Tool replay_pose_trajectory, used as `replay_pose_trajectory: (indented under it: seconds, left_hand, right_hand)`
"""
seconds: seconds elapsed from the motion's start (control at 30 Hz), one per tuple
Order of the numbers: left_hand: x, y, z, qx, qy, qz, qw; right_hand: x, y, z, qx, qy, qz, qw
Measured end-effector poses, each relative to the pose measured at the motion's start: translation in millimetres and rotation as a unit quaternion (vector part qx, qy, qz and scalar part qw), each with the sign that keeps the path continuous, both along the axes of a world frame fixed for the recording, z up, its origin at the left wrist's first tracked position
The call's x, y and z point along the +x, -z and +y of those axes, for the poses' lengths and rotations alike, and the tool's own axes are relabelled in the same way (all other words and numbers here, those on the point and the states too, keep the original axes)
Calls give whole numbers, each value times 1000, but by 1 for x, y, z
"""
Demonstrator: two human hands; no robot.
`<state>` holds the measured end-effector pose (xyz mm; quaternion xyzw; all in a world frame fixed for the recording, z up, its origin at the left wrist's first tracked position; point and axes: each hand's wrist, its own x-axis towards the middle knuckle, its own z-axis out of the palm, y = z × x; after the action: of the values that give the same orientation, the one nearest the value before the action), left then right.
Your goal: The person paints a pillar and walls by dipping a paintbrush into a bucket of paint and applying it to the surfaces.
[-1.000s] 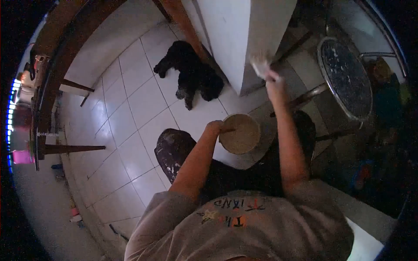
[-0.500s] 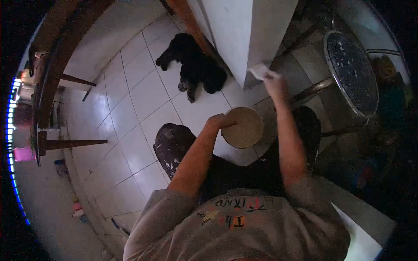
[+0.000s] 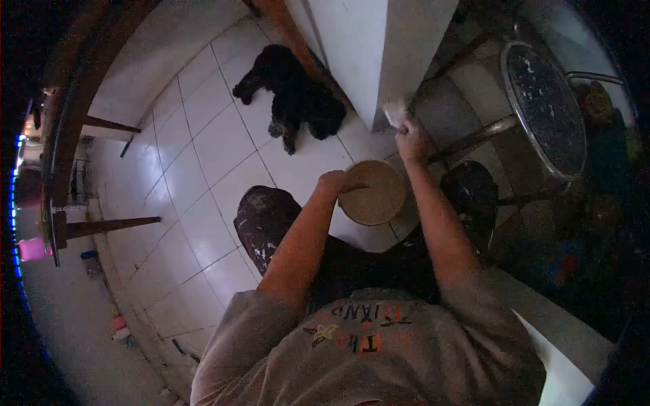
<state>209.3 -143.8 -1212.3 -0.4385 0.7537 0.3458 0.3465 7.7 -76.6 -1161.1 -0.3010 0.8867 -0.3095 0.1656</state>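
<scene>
Floor: pale tiles point(image 3: 220, 183) fill the middle and left of the frame.
Pillar: the white pillar point(image 3: 349, 57) comes down from the top centre, its lower corner just beside my raised right hand.
Worktop: the dark wooden worktop point(image 3: 84, 74) curves down the left edge.
Stool: the round, white-flecked seat point(image 3: 545, 101) stands at upper right; my right elbow needs room from its metal legs.
Dog: a black furry dog point(image 3: 291, 91) lies at upper centre, near the foot of the pillar, so I should move gently on that side.
Tub: the round tub point(image 3: 371, 223) sits at centre, between my knees; whether its tan inside is contents or bare bottom, I cannot tell.
Left hand: my left hand point(image 3: 332, 183) has its fingers closed over the tub's left rim, some reaching inside; a firm, level grip is best.
Right hand: my right hand point(image 3: 412, 143) is up above the tub's right side, fingers closed round the brush's near end; a loose wrist would give the best control.
Brush: what looks like a pale brush point(image 3: 395, 112) is blurred beside the pillar's shaded face; I cannot tell if they touch. Light, even pressure suits its soft end.
</scene>
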Motion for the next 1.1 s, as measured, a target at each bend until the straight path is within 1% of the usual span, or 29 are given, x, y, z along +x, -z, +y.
replay_pose_trajectory:
  seconds: [0.03, 0.07, 0.13, 0.17, 0.3, 0.33, 0.37, 0.4, 0.47, 0.5, 0.53, 0.57, 0.6, 0.63, 0.67, 0.7, 0.73, 0.77, 0.8, 0.83, 0.87, 0.9, 0.93, 0.97, 1.0, 1.03, 1.07, 1.1]
  left_hand:
    - [-1, 4, -1, -6, 5, -29, 1000]
    - [0, 8, -2, -8, 6, -29, 1000]
    - [1, 2, -1, 29, -10, 15, 999]
    - [1, -1, -2, 28, -7, 13, 999]
    - [-4, -35, -1, 65, -41, 15, 997]
    - [-6, -43, -1, 74, -54, 17, 996]
    - [-6, -50, -1, 82, -66, 18, 994]
    - [-4, -55, -2, 91, -77, 16, 993]
    - [-2, -46, -4, 102, -84, 12, 991]
    - [-2, -32, -4, 76, -90, 15, 993]
    - [-2, -22, -4, 51, -98, 19, 994]
    - [-2, -20, -5, 53, -101, 20, 993]
    - [-1, -20, -6, 63, -67, 6, 996]
    - [-2, -22, -6, 73, -31, -10, 997]
    - [-7, -25, -2, 77, -28, -10, 997]
    - [-15, -38, -2, 77, -16, -37, 996]
    - [-21, -45, -1, 76, -6, -64, 995]
    - [-20, -46, 1, 76, -5, -65, 995]
    - [-12, -47, 4, 81, -46, -34, 995]
    - [-5, -47, 7, 86, -87, -3, 993]
    - [-5, -50, 9, 86, -85, -2, 993]
    - [-5, -55, 10, 77, -78, 11, 994]
    - [-4, -58, 11, 69, -73, 22, 995]
    - [-2, -51, 9, 70, -74, 22, 995]
    - [-2, -46, 5, 85, -44, 15, 995]
    - [-3, -41, 4, 100, -12, 9, 995]
    - [-1, -36, 4, 99, -10, 10, 995]
    - [-2, -43, 7, 70, 0, 21, 997]
  right_hand:
    - [1, 4, 2, 89, -24, -43, 995]
    - [0, 9, 2, 88, -23, -43, 995]
    - [-8, 26, -2, 88, -16, -32, 995]
    - [-15, 36, -6, 89, -11, -27, 996]
    - [-38, 72, -30, 94, -6, -9, 996]
    - [-34, 60, -35, 95, -9, -2, 995]
    - [-39, 44, -30, 25, -43, -11, 999]
    - [-40, -5, -21, -44, -75, -23, 996]
    - [-51, -50, -14, -124, -63, -97, 986]
    - [-54, -78, -7, -123, -63, -96, 986]
    - [-54, -103, 0, -130, -18, -126, 983]
    - [-53, -114, 2, -136, 27, -157, 978]
    - [-49, -110, 0, -133, 24, -156, 978]
    - [-45, -100, -3, -218, 30, -71, 973]
    - [-39, -89, 0, -298, 38, 16, 954]
    - [-29, -79, -2, -319, 60, 13, 946]
    - [-35, -52, -2, -275, 13, 70, 959]
    - [-27, -28, -8, -270, 26, 42, 962]
    - [-15, -8, -11, -262, 41, 13, 964]
    - [-9, 12, -9, -260, 43, 12, 965]
    - [-6, 29, -9, -209, 45, 31, 976]
    - [-4, 30, -9, -160, 46, 51, 985]
    - [-2, 31, -6, -160, 43, 51, 985]
    - [0, 31, -1, -88, 28, 63, 994]
    - [2, 31, 3, -14, 14, 74, 997]
    - [1, 32, 6, -13, 16, 75, 997]
    - [0, 34, 8, 56, -11, 36, 998]
    - [-1, 35, 8, 125, -38, -3, 991]
